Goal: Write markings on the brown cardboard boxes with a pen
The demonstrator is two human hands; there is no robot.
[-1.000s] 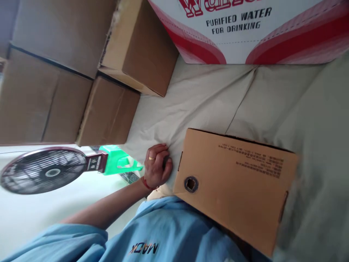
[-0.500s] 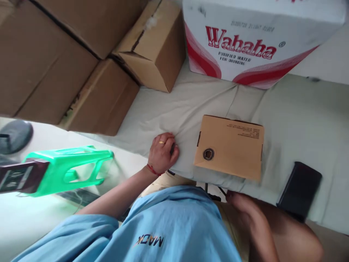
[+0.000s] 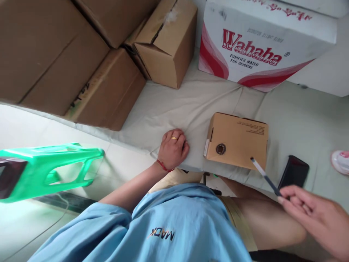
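My left hand (image 3: 173, 147) rests on the pale cloth with its fingers curled closed under the palm. Whatever it holds, if anything, is hidden. Raised at the lower right, my right hand (image 3: 308, 207) grips a slim pen (image 3: 263, 174), pale along the barrel and dark towards my fingers. The pen's far end points at the lower right part of a small brown cardboard box (image 3: 240, 136); whether it touches the box I cannot tell. That box lies flat between my hands, with a round dark mark and fine print on top. Beyond my right hand lies a black phone-like object (image 3: 294, 171).
At the back stands a white and red Wahaha water carton (image 3: 253, 51). Large brown cartons (image 3: 114, 91) are stacked to the left. A green plastic stool (image 3: 54, 171) stands on the floor at left. A white and pink object (image 3: 340, 162) shows at the right edge.
My right hand has come up from beside the leg at the bed's edge, now with a pen in it. My left hand stays closed on the cloth. The view has shifted.
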